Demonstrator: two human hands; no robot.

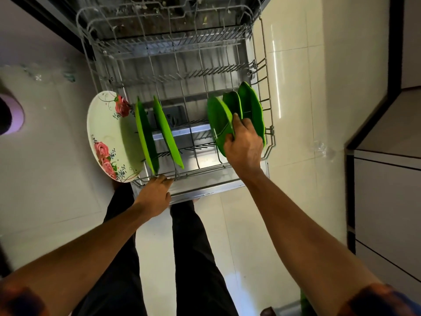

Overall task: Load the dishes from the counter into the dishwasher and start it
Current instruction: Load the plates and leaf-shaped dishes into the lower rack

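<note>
- At the left end of the pulled-out rack (182, 75), a floral plate (109, 133) stands on edge, with two green plates (145, 137) beside it.
- The left hand (155, 195) touches the rack's front rail; I cannot tell if its fingers grip.
- The right hand (245, 147) has its fingers closed around a tilted green plate (217, 122) at the rack's right end.

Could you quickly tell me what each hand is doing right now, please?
Left hand: on front rim of grey wire dishwasher rack; grip unclear.
Right hand: grips round green plate.

Both arms outstretched; left hand (157, 193) lower, fingers (167, 180) extended; right hand (245, 144) grips green plate (218, 119).
</note>
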